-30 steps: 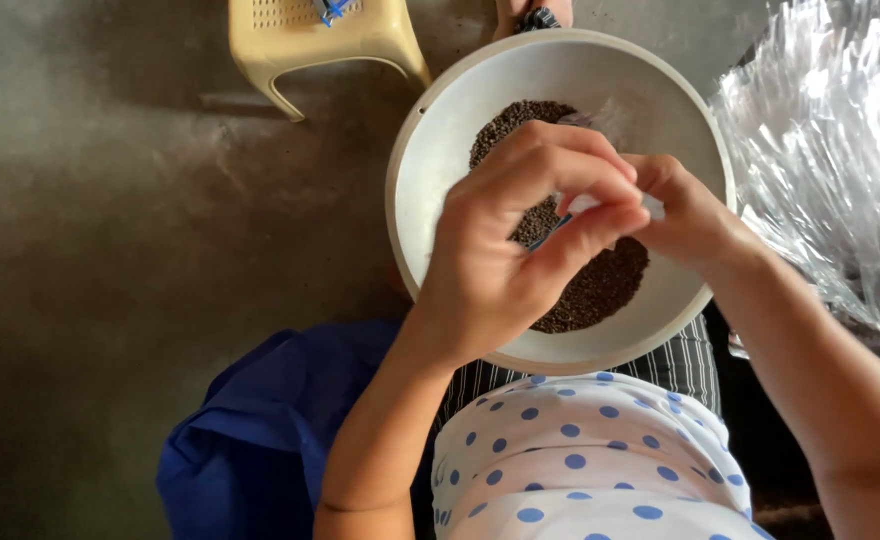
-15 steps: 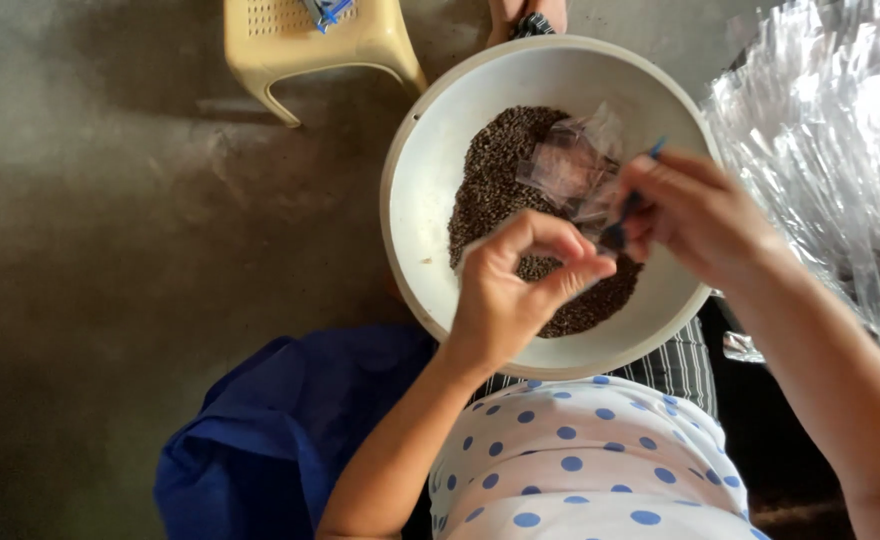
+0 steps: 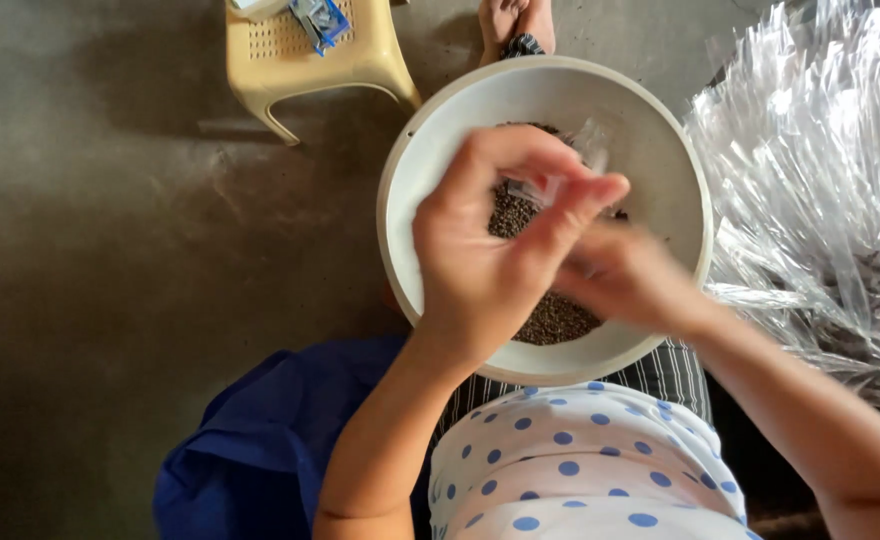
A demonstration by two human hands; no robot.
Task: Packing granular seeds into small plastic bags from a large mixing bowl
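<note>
- Left hand [image 3: 480,250]: over the round white plastic bowl [image 3: 650,140], fingers pinching a small clear plastic bag [image 3: 572,170].
- Right hand [image 3: 625,275]: blurred, grip unreadable, touching the left.
- Dark brown seeds [image 3: 550,315] lie in bowl.
- Heap of clear plastic bags [image 3: 810,170] just right of bowl.

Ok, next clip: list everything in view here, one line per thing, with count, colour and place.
bowl: one, white, round, centre, on the person's lap
seeds: a heap of small dark brown grains, inside the bowl
small clear bag: one, see-through, pinched between the fingers over the bowl
stool: one, pale yellow plastic, top left on the floor
packet: one, blue and grey, on the stool
clear bags: a pile, see-through, right edge
cloth: one, blue, bottom left
floor: grey concrete, left side
foot: bare, top centre; cannot tell whose
left hand: one, above the bowl, fingers pinching the bag
right hand: one, blurred, over the bowl's right half
</note>
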